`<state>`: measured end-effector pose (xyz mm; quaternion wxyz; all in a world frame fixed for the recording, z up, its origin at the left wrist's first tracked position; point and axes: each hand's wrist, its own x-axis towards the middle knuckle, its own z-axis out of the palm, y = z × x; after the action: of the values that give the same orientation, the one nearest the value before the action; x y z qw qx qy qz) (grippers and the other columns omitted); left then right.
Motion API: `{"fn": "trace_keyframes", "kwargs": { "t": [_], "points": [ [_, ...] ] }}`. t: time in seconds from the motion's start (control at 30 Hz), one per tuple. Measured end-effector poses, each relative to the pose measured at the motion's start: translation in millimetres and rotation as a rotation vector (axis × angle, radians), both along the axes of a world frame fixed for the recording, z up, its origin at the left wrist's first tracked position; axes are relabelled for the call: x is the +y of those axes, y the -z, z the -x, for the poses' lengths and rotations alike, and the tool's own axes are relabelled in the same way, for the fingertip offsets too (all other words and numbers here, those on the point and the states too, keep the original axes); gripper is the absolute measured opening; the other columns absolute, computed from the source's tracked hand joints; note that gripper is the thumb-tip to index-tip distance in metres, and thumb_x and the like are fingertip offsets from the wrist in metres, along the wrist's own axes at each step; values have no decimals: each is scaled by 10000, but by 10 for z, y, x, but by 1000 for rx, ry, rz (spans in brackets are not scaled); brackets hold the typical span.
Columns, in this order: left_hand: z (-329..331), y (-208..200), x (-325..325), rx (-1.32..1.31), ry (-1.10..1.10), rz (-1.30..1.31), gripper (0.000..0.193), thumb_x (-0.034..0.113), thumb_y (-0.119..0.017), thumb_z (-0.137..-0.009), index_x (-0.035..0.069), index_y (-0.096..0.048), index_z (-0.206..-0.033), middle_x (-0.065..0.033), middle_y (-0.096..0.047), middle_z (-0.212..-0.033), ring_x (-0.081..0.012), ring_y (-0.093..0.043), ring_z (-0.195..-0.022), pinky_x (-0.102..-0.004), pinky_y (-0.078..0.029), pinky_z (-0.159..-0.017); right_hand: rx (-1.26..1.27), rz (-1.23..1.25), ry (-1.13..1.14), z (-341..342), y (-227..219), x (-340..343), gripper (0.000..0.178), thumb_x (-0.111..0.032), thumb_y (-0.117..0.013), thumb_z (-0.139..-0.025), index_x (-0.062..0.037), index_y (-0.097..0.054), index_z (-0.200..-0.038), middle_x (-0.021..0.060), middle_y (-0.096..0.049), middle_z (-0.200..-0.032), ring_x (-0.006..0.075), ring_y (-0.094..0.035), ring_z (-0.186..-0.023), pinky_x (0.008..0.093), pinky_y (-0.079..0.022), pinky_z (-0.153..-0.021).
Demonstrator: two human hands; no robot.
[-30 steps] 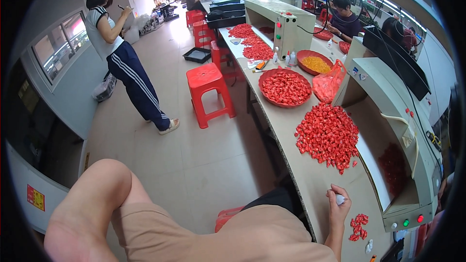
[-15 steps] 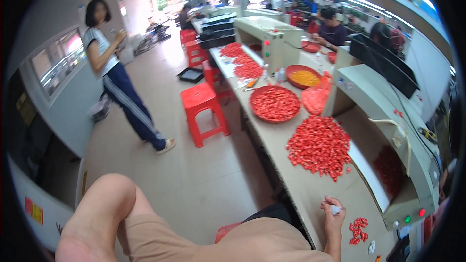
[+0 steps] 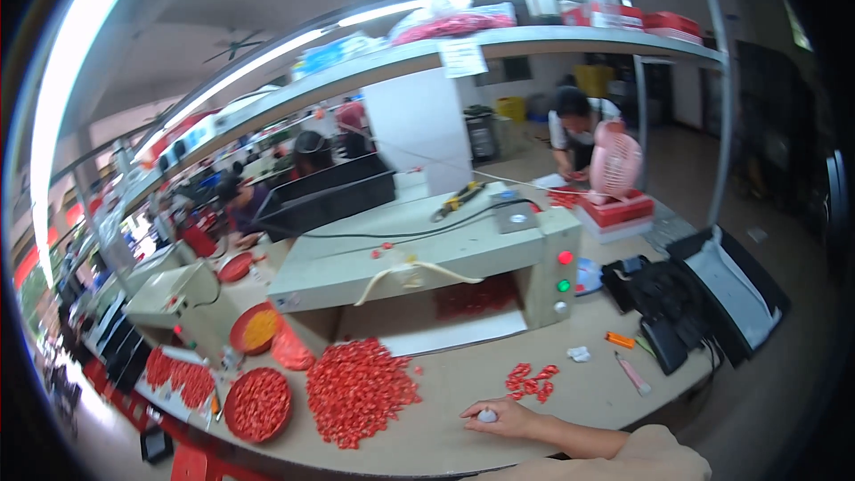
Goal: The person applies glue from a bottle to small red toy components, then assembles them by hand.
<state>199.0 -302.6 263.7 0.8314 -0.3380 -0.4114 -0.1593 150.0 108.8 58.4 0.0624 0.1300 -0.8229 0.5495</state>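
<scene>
My right hand (image 3: pixel 497 417) rests on the beige tabletop (image 3: pixel 463 432) at the lower middle, its fingers curled over a small white round object (image 3: pixel 487 415). The forearm comes in from the lower right. A small cluster of red pieces (image 3: pixel 532 380) lies just beyond the hand. To its left spreads a large pile of the same red pieces (image 3: pixel 361 387). My left hand is out of sight.
A beige machine (image 3: pixel 427 258) with red and green buttons stands behind the pile. At left are a round red tray of red pieces (image 3: pixel 258 403) and a red bowl of orange bits (image 3: pixel 256 330). Black equipment (image 3: pixel 677 303), a pink fan (image 3: pixel 614 165) and seated workers lie beyond.
The view has swung from the aisle and a standing person round to face the bench. My right hand stays on the table over the white object.
</scene>
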Motion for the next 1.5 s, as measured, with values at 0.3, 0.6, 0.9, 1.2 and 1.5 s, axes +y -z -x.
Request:
{"fn": "trace_keyframes", "kwargs": {
  "t": [0.3, 0.6, 0.9, 1.2, 1.5],
  "points": [
    [732, 987, 433, -959, 484, 206, 139, 51, -541, -956, -66, -615, -955, -187, -624, -998, -282, -645, -872, -333, -547, -796, -17, -13, 213, -292, -94, 249, 346, -362, -667, -886, -86, -654, -1093, 97, -689, -1010, 251, -664, -930, 331, -516, -833],
    [935, 780, 1845, -1048, 167, 401, 354, 203, -541, -985, -45, -630, -750, -159, -627, -756, -272, -601, -652, -364, -502, -580, -39, 37, 255, -583, 125, 701, 402, -427, -621, -902, -84, -638, -1112, 111, -680, -1032, 286, -653, -954, 362, -506, -860],
    [953, 705, 2831, -1060, 158, 799, 279, 142, -582, -954, -34, -623, -741, -135, -589, -664, -268, -562, -568, -364, -451, -517, -55, 160, 261, -698, 200, 1160, 446, -447, -604, -904, -54, -638, -1112, 115, -687, -1038, 313, -644, -991, 374, -497, -885],
    [1061, 0, 3574, -1141, 1087, 750, 368, -74, -693, -777, 32, -667, -1128, -108, -643, -997, -254, -621, -900, -356, -509, -775, -191, 415, 470, -681, 357, 1106, 209, -104, -703, -845, -22, -677, -1035, 35, -652, -830, 92, -572, -751, 260, -494, -696],
    [862, -503, 3728, -700, 1609, 610, 151, 29, -557, -937, -2, -649, -1053, -150, -641, -962, -306, -631, -849, -388, -534, -732, -203, 486, 140, -25, 0, 230, 160, -52, -638, -861, -5, -662, -1012, 38, -618, -815, 107, -561, -729, 257, -484, -689]
  ]
}}
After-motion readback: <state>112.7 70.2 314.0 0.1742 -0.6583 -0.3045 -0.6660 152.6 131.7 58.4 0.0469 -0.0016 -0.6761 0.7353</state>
